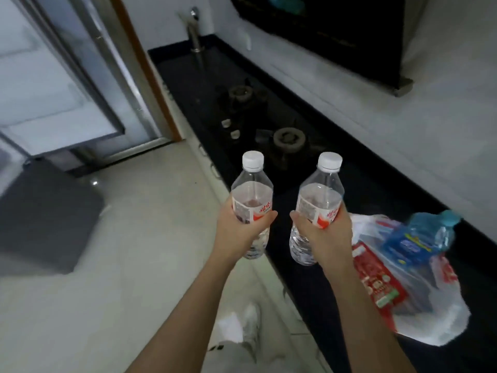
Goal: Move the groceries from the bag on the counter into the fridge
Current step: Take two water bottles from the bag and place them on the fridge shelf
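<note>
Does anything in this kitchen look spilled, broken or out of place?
Nothing looks spilled or broken. The only untidy thing is the white plastic grocery bag slumped on the black counter, with a blue-labelled bottle lying tilted on top. Both capped clear water bottles are held upright.

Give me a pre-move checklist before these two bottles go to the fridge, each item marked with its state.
1. Left hand wrapped around left bottle: ok.
2. Right hand wrapped around right bottle: ok.
3. White caps on both bottles: ok.
4. Bottles upright and apart from each other: ok.
5. Fridge open, with shelf space: cannot tell.
6. Bag on the counter emptied: not ok, blue bottle and red package remain.
</note>
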The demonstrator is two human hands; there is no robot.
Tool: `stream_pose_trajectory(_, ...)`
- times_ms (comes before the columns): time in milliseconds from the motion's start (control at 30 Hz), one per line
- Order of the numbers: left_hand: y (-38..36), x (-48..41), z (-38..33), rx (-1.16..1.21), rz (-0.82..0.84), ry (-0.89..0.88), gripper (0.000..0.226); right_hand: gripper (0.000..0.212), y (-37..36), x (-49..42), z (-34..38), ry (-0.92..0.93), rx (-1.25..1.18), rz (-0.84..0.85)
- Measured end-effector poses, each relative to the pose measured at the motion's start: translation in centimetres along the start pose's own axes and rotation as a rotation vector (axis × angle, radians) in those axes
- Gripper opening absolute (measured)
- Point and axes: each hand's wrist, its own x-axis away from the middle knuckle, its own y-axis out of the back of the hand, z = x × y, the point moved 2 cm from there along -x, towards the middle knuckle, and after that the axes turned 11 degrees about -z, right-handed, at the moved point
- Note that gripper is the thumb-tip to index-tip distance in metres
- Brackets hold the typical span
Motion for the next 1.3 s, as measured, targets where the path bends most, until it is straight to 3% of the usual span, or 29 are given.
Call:
stream_pose_trajectory(233, 11.1, 3.0, 0.6, -0.02, -0.317, 0.041, 0.025, 0.047, -8.8, 4.2, 1.3, 0.052, -0.013, 0.337)
stream_pose_trajectory(567, 23.0, 5.4, 2.6, 0.017, -0.642, 0.106, 0.032, 0.051, -19.5, 11.6, 2.1, 0.136, -0.007, 0.662)
stream_pose_trajectory(933, 36.3, 0.4, 6.4, 0.036, -0.828, 0.13, 0.037, 0.054, -35.1, 17.3, 3.6, 0.143, 0.008, 0.819)
stream_pose_trajectory(1300, 50.9, -9.8, 6.9, -0.005, -0.846, 0.078, 0.038, 0.058, -53.3, 21.5, 7.6, 0.192, 0.026, 0.888)
